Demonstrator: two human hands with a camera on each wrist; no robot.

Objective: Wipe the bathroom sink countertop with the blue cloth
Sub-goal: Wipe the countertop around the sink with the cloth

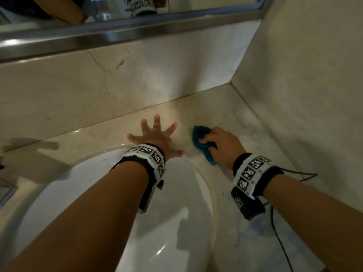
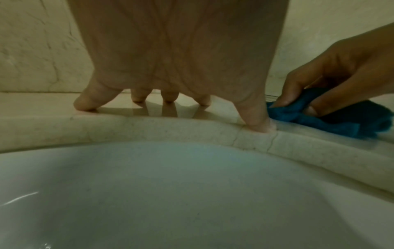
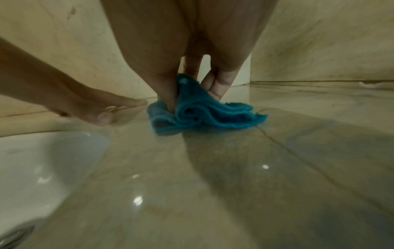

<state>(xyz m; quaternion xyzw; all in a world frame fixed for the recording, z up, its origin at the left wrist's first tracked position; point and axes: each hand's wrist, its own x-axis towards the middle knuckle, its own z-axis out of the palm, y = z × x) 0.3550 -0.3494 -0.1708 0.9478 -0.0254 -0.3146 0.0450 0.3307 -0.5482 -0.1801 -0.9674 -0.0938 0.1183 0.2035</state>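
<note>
The blue cloth [image 1: 201, 143] lies bunched on the beige marble countertop [image 1: 241, 122], just right of the basin's far rim. My right hand [image 1: 218, 143] grips it, fingers curled into its folds, pressing it to the stone; the right wrist view shows the cloth [image 3: 204, 114] folded under that hand [image 3: 192, 79]. My left hand [image 1: 155, 134] rests on the counter behind the sink with fingers spread and straight, its thumb near the cloth. From the left wrist, the left hand [image 2: 170, 99] stands on its fingertips, and the cloth [image 2: 332, 121] sits to its right.
The white oval sink [image 1: 176, 193] fills the lower left. A marble backsplash [image 1: 117, 85] and a side wall [image 1: 304, 85] meet in a corner at the right. A mirror with a metal frame [image 1: 117, 34] runs above. A thin black cable [image 1: 279, 232] trails from my right wristband.
</note>
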